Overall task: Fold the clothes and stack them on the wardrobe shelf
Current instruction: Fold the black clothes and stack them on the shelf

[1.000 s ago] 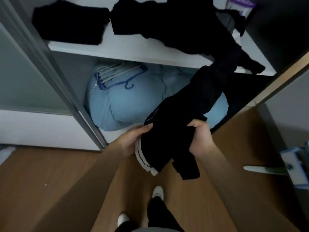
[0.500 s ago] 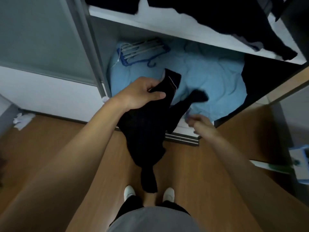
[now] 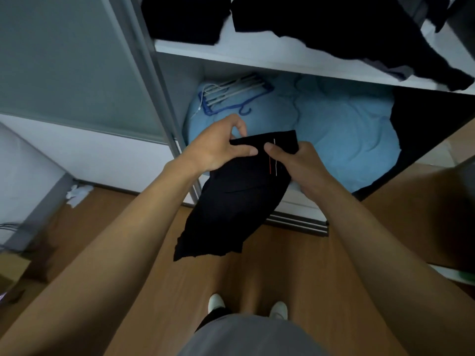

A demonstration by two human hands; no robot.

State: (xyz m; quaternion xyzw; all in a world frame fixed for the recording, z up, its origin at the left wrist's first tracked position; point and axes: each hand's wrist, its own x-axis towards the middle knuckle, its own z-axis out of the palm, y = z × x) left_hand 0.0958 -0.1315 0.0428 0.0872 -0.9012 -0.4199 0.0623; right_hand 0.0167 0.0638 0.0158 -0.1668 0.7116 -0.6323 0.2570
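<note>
A black garment [image 3: 239, 199] with thin red and white stripes near its top edge hangs in front of the open wardrobe. My left hand [image 3: 221, 147] pinches its top left corner and my right hand [image 3: 295, 160] grips the top right, thumbs almost touching. The cloth droops toward the floor. Above, the white wardrobe shelf [image 3: 257, 55] carries a folded black pile [image 3: 185, 16] at the left and a loose heap of black clothes [image 3: 347, 29] spreading to the right, partly over the shelf's edge.
Under the shelf lies a light blue duvet [image 3: 334, 124] with blue and white hangers [image 3: 231, 96] on it. A grey sliding door [image 3: 77, 60] stands at the left. The floor is wood; crumpled white tissue [image 3: 77, 194] lies by the wall. My white-socked feet [image 3: 246, 307] are below.
My right hand, free half a second ago, has taken the garment's top edge beside my left hand. The garment is now held up by both hands and hangs shorter.
</note>
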